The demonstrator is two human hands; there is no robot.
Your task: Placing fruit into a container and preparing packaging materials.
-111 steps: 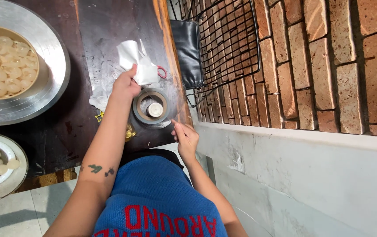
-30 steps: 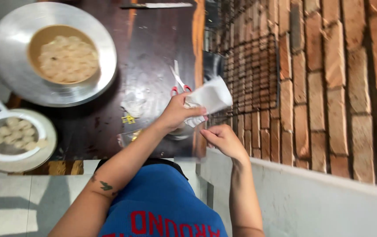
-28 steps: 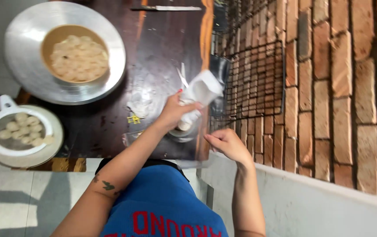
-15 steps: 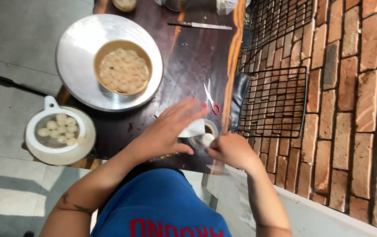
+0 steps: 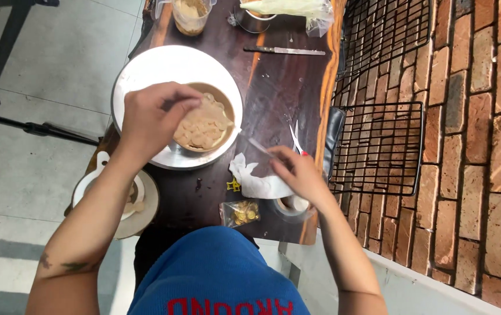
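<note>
Dark wooden tabletop (image 5: 279, 81) is seen from above, w/ a brick wall (image 5: 484, 146) and black wire racks (image 5: 379, 146) to the right-hand side, grey floor tiles to the left. Left hand (image 5: 154, 116) is held over the brown bowl of pale round discs (image 5: 206, 125), fingers bunched and curled down at the bowl's near-left edge; whether a disc is actually pinched can't be told, since the fingertips are hidden by the hand's back. That bowl is set inside a wide metal basin (image 5: 145, 67). Right hand (image 5: 297, 172) is closed around a thin clear sheet or strip (image 5: 259, 146), held out just beyond its fingertips, blurred. Just below-left of the right hand a crumpled white plastic bag (image 5: 256, 184) is lying; under the wrist a small metal cup (image 5: 291, 205) is partly covered. Red-handled scissors (image 5: 297, 137) lie just beyond the right hand; a small bag of gold bits (image 5: 240, 213) sits nearer the body. Below the left forearm a white dish on a wooden board (image 5: 139, 204) is mostly hidden. Progress, as a judgement: many discs are left in the bowl, so most of the work seems undone; bag appears already opened, approx. early-to-mid stage. A knife (image 5: 285, 51) lies far beyond both hands.
</note>
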